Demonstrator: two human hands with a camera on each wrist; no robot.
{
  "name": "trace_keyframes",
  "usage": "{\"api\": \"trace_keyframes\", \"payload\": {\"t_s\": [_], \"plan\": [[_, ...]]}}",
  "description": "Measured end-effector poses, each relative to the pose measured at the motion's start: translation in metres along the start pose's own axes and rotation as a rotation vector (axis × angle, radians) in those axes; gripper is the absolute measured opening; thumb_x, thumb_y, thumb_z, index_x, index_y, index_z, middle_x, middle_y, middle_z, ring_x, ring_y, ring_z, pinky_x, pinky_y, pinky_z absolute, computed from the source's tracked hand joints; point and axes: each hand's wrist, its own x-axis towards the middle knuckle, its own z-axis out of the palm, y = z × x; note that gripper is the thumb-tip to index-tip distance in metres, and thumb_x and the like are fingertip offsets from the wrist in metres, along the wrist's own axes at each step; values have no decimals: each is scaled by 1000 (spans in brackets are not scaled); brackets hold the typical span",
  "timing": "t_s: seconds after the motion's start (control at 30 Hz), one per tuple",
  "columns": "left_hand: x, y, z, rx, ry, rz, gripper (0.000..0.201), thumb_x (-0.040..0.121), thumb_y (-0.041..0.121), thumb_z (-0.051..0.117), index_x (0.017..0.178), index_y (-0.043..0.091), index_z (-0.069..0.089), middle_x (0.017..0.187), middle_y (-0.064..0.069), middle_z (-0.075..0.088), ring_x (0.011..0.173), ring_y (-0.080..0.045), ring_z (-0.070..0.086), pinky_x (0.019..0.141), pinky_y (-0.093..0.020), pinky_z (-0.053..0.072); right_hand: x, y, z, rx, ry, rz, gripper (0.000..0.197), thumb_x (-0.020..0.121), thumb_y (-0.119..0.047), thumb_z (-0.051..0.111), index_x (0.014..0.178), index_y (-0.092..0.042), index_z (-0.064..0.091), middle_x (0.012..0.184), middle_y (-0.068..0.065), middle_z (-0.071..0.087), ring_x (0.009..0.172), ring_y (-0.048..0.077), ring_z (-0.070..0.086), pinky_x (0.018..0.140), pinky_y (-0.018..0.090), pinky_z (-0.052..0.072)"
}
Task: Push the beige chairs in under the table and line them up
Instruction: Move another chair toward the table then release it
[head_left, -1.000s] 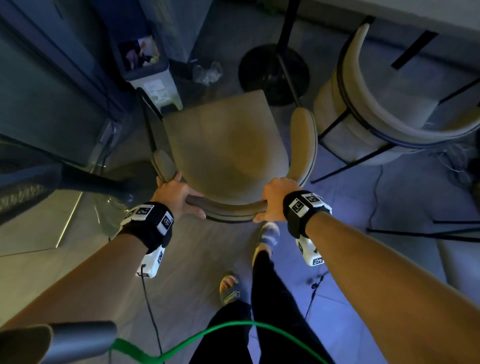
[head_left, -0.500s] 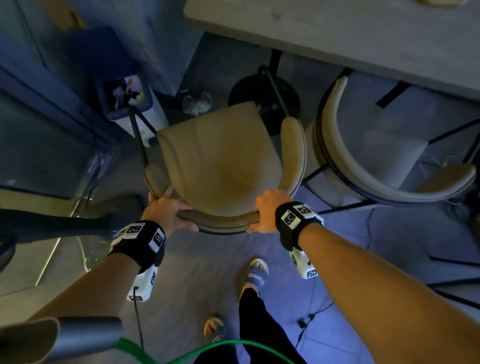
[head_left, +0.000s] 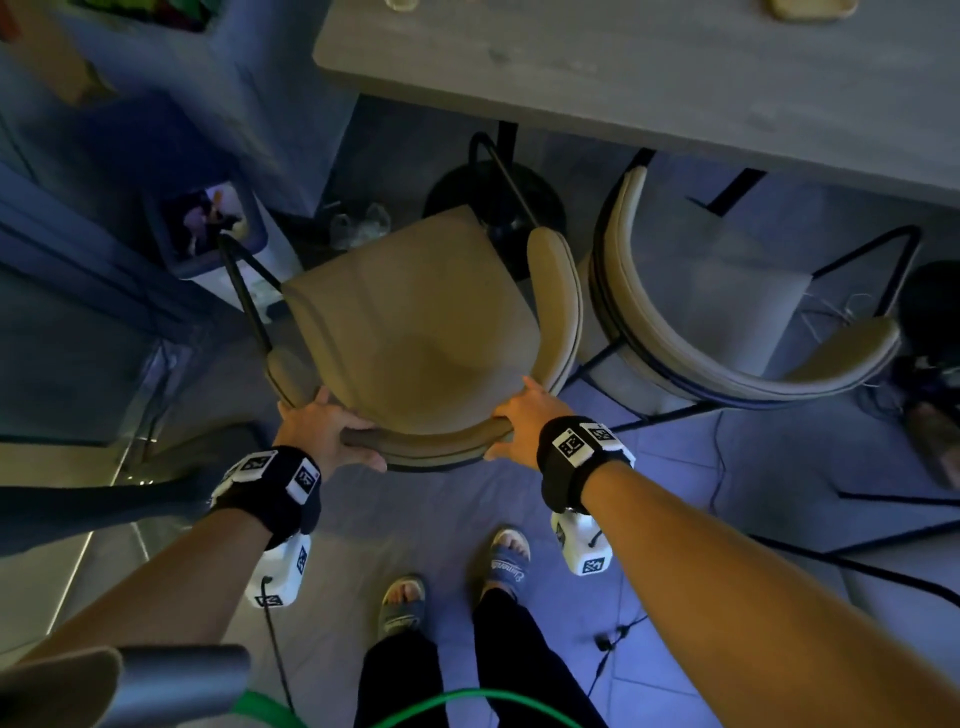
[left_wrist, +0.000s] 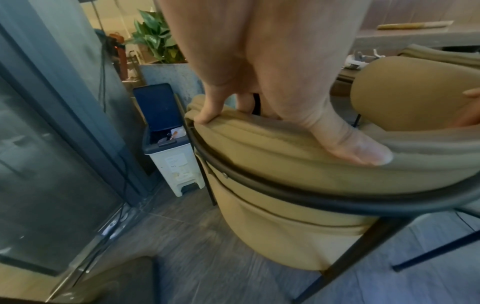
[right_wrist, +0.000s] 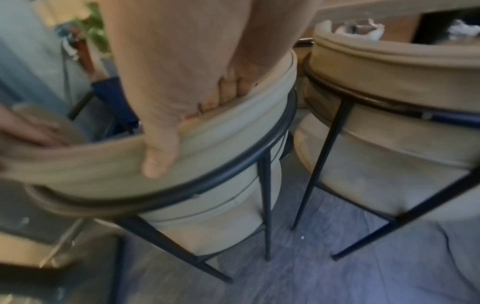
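A beige chair (head_left: 415, 332) with a curved padded back and black metal frame stands in front of me, its seat short of the grey table (head_left: 649, 78). My left hand (head_left: 324, 431) grips the left end of its backrest (left_wrist: 298, 156), thumb on the outer side. My right hand (head_left: 519, 421) grips the right end of the same backrest (right_wrist: 228, 131), fingers over the top and inside. A second beige chair (head_left: 727, 322) stands close on the right, its seat partly under the table. In the right wrist view the two chairs (right_wrist: 389, 86) nearly touch.
A blue-lidded white pedal bin (head_left: 208, 228) stands by the wall at the left, near the chair's front left leg (left_wrist: 166, 156). The table's black round base (head_left: 493, 202) sits ahead of the chair. Cables (head_left: 727, 493) lie on the tiled floor at right. My sandalled feet (head_left: 452, 577) are behind the chair.
The chair has moved forward toward the table with both hands on its backrest, and I have stepped after it. More of the tabletop has come into view.
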Motion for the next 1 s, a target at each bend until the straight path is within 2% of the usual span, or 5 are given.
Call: {"api": "trace_keyframes", "payload": {"t_s": [0.1, 0.3, 0.73, 0.83, 1.0], "plan": [[-7, 4, 8, -52, 49, 6, 83, 50, 87, 61, 124, 49, 61, 152, 11, 43, 152, -25, 4, 114, -68, -2, -16, -10, -2, 98, 52, 72, 55, 86, -40, 72, 136, -20, 56, 140, 11, 53, 127, 33, 51, 103, 47, 48], [-65, 45, 25, -116, 205, 78, 48, 87, 42, 66, 133, 27, 59, 144, -4, 53, 145, -31, 28, 117, -47, 24, -90, -30, -19, 143, 136, 150, 49, 95, -38, 61, 141, -25, 52, 141, 10, 53, 120, 30, 57, 97, 39, 50], [-160, 204, -39, -50, 341, 667, 42, 87, 33, 67, 127, 22, 63, 129, -3, 61, 118, -25, 57, 100, -37, 46, -311, -12, -8, 252, 554, 359, 45, 94, -49, 53, 135, -32, 58, 135, 2, 61, 120, 29, 58, 97, 44, 51], [-182, 268, -28, -39, 325, 826, 38, 86, 33, 68, 123, 22, 66, 119, -4, 66, 110, -28, 61, 93, -40, 50, -370, 24, 21, 273, 631, 386, 55, 90, -59, 40, 131, -28, 62, 135, 3, 61, 123, 29, 58, 98, 43, 50], [-231, 378, 44, -30, 238, 1024, 34, 86, 33, 69, 118, 23, 69, 111, -6, 69, 104, -27, 63, 93, -35, 49, -488, 84, 85, 374, 714, 633, 40, 92, -45, 56, 127, -29, 64, 124, -2, 66, 110, 26, 64, 92, 40, 53]]}}
